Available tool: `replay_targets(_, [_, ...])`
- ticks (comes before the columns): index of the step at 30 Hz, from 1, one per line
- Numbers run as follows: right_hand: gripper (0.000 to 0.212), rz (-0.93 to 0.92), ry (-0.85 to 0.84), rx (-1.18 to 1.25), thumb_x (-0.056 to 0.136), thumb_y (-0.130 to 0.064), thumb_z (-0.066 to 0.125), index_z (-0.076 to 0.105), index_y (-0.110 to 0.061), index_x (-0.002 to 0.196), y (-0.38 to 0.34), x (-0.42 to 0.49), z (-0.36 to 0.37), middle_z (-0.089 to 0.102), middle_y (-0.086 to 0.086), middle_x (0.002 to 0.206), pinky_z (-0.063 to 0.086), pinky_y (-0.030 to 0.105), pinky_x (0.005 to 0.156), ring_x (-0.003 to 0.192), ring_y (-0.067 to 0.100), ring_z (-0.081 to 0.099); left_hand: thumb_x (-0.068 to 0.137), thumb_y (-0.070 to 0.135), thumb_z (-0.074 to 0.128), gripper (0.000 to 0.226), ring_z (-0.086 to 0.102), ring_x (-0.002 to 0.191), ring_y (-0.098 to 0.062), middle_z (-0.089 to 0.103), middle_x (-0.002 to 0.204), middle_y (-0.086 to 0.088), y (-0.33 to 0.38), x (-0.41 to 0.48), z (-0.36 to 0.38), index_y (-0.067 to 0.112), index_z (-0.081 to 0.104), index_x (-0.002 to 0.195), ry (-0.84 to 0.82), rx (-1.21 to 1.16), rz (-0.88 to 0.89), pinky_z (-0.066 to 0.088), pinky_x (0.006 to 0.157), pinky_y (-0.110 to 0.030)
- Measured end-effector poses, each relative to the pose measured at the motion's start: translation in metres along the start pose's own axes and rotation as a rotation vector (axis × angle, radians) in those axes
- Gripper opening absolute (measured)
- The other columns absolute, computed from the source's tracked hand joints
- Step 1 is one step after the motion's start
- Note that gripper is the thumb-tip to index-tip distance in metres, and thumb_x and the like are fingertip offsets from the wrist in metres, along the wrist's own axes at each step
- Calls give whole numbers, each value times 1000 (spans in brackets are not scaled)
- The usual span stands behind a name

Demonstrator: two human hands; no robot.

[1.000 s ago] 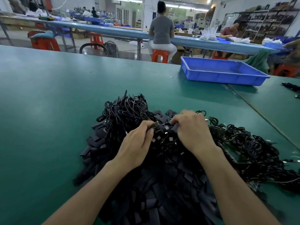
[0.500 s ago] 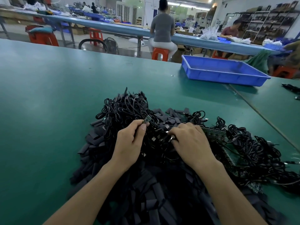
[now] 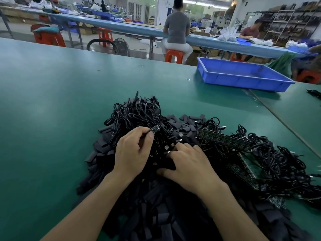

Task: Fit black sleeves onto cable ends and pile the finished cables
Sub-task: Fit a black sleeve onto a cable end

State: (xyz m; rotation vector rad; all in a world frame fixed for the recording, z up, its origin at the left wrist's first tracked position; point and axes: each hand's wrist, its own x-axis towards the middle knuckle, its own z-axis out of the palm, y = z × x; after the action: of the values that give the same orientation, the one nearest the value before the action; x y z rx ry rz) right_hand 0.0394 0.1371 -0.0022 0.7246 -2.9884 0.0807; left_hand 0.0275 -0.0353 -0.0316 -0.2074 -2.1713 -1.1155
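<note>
A heap of flat black sleeves [image 3: 166,211] covers the green table [image 3: 52,119] in front of me. Behind it lies a tangle of black coiled cables [image 3: 137,113], and more cables [image 3: 278,164] spread to the right, some joined to small circuit boards [image 3: 224,138]. My left hand [image 3: 133,153] pinches a cable end [image 3: 154,129], a small board that sticks out past thumb and forefinger. My right hand [image 3: 189,166] lies palm down on the heap, its fingertips among the metal plugs; whether they hold anything is hidden.
A blue plastic tray [image 3: 243,80] stands at the back right of the table. A seam [image 3: 284,126] runs diagonally across the right side. Beyond the table, people sit on orange stools [image 3: 173,55] at a long blue bench.
My left hand has lifted the cable end slightly up and away from the right hand. My right hand has slid down and back toward me onto the sleeves.
</note>
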Motion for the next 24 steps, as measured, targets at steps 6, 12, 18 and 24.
replay_targets(6, [36, 3, 45, 52, 95, -57, 50, 68, -34, 117, 3, 3, 4, 47, -8, 108, 30, 35, 92, 112, 18, 46, 97, 34, 50, 26, 55, 67, 0, 59, 72, 15, -2, -1, 0, 16, 70, 94, -31, 31, -57, 35, 62, -12])
replay_targets(12, [24, 43, 167, 250, 94, -48, 60, 73, -29, 100, 10, 0, 7, 61, -10, 102, 42, 33, 93, 100, 14, 54, 97, 35, 50, 28, 58, 73, -1, 64, 80, 15, -5, -1, 2, 16, 71, 98, -27, 32, -46, 43, 68, -15])
replay_targets(18, [13, 60, 325, 381, 97, -32, 58, 63, -24, 89, 10, 2, 18, 58, -15, 105, 43, 27, 90, 103, 9, 52, 98, 39, 52, 30, 61, 67, -9, 65, 89, 15, -3, -3, 2, 26, 72, 117, -48, 8, 0, 52, 62, -32])
replay_targets(24, [13, 98, 497, 862, 103, -24, 52, 51, -29, 91, 17, -3, 17, 68, -16, 85, 44, 14, 57, 67, 3, 62, 100, 36, 55, 29, 62, 81, -3, 66, 100, 18, -2, -5, 3, 24, 71, 122, -77, 44, 74, 51, 64, -25])
